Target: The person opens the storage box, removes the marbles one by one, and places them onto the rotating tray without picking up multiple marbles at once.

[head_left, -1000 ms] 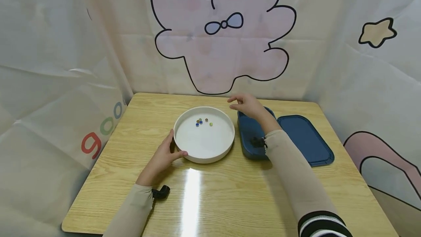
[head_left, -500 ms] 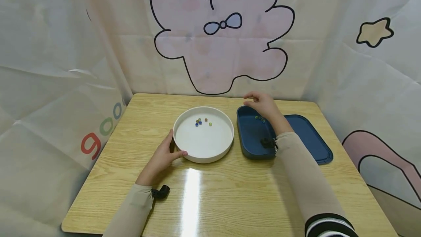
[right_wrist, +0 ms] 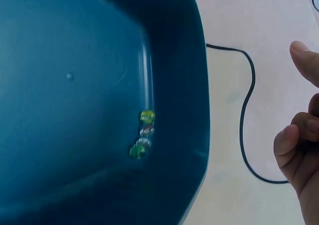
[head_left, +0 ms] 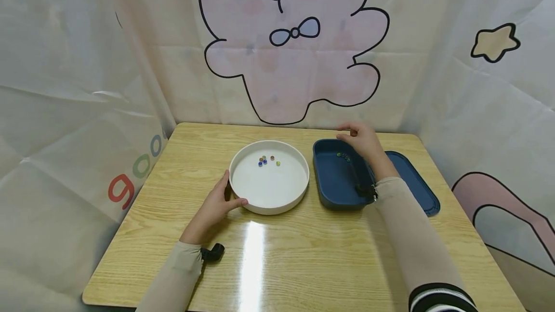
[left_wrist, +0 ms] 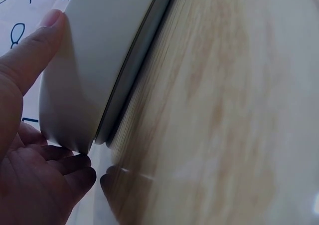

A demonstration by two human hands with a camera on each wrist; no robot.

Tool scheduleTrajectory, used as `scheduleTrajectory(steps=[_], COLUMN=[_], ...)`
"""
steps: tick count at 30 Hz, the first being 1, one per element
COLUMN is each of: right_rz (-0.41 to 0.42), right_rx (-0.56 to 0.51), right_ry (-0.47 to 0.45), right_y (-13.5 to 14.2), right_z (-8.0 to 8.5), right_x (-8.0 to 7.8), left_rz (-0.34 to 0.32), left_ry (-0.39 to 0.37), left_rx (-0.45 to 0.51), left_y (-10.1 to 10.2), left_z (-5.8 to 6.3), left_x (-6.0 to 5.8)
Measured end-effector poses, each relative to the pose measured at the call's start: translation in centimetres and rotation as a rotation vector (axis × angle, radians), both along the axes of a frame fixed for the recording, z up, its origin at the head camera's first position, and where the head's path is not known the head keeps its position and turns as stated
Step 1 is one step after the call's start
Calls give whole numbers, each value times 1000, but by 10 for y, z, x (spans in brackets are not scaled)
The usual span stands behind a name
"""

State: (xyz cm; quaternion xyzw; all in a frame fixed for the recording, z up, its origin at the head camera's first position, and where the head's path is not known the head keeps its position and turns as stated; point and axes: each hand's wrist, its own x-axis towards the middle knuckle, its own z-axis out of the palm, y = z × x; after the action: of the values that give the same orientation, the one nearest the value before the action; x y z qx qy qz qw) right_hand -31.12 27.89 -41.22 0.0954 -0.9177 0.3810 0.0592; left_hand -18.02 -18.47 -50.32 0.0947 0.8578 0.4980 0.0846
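My left hand [head_left: 218, 201] holds the near left side of a round white dish [head_left: 270, 189], thumb at the rim. In the left wrist view its curled fingertips [left_wrist: 82, 172] meet the lower edge. Several small coloured glass marbles [head_left: 260, 163] lie toward the back of the dish. To the right stands a dark blue rectangular box [head_left: 338, 179]. Over its back right corner hovers my right hand [head_left: 364, 146], fingers loosely curled and holding nothing visible. More glass marbles [right_wrist: 146, 117], yellow-green, green and clear, sit against the inner edge of the box in the right wrist view.
A flat blue lid [head_left: 416, 189] lies on the wooden table [head_left: 299, 259] right of the box, partly behind the right forearm. Behind the table hangs a curtain [head_left: 277, 76] printed with a bear.
The right hand has moved rightward from between dish and box to the box's back right corner, uncovering marbles inside. The left hand and the dish have stayed put.
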Motion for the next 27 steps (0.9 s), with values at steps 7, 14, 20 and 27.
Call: scheduleTrajectory(steps=[7,14,20,27], right_rz=[-60,-104,-118,-115], right_rx=[42,67,68,98], right_ry=[-22,-99,-92,-87], right_y=[18,29,30,32], right_z=[-6,-16,-29,-37], right_x=[1,2,-2,-4], left_rz=[11,9,-7,-10], left_ry=[-30,-30,-10,-6], left_rx=[7,2,8,10], left_y=[3,1,-1,-1], left_z=[2,1,-1,0], left_x=[1,1,1,0])
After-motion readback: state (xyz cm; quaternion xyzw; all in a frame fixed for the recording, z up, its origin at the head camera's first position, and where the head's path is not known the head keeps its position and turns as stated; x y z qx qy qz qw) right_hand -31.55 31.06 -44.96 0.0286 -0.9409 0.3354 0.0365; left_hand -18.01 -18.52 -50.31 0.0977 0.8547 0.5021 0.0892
